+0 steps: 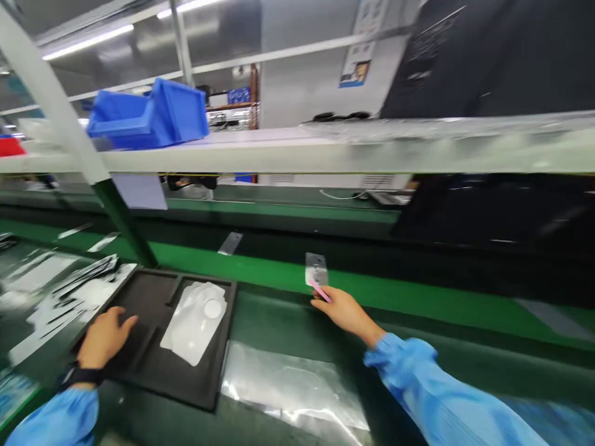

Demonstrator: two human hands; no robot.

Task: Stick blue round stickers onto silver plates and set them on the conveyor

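Observation:
My left hand rests flat on a black foam tray, holding nothing, beside the tray's moulded recesses. In the tray's right compartment lies a white moulded plastic piece, a little to the right of my left hand. My right hand reaches out over the green bench and pinches a small clear plastic packet. A pink strip runs from the packet into my fingers. What the packet contains is too small to tell.
A crumpled clear plastic sheet lies on the green bench below my right hand. White and clear pieces are piled at the left. Overhead runs a white shelf with blue plastic bins and a green upright post.

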